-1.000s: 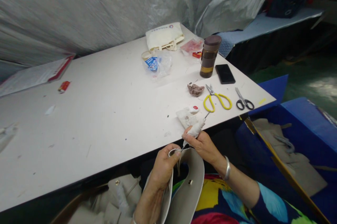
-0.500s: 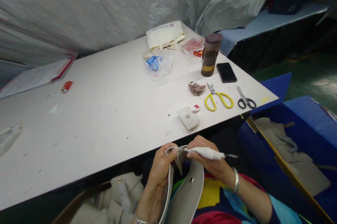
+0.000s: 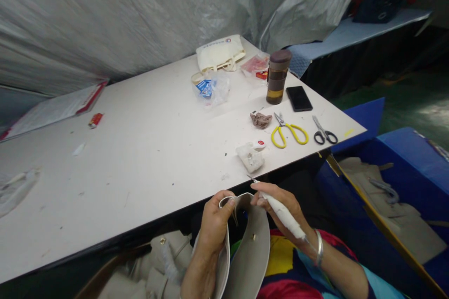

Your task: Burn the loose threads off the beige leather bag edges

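My left hand (image 3: 213, 222) pinches the upper edge of a light grey leather-like bag (image 3: 250, 254), near a small loop of strap. The bag hangs over my lap with its mouth gaping, and a small metal stud shows on its inner face. In my right hand (image 3: 293, 200) lies a thin pointed tool with a white-wrapped handle (image 3: 285, 215). Its metal tip points up and left, clear of the bag's rim, close to the table edge. Some right fingertips are near the bag's top edge; whether they touch it I cannot tell.
On the white table (image 3: 140, 158) are a crumpled white packet (image 3: 250, 158), yellow-handled scissors (image 3: 289, 133), black-handled scissors (image 3: 324, 134), a phone (image 3: 299, 98) and a bottle (image 3: 278, 76). More grey pieces lie in a blue bin (image 3: 414, 163) at right, and others (image 3: 168, 261) sit at lower left.
My right hand has turned the tool: its tip, earlier at the bag's rim, now points up toward the table. My left hand keeps its pinch on the bag.
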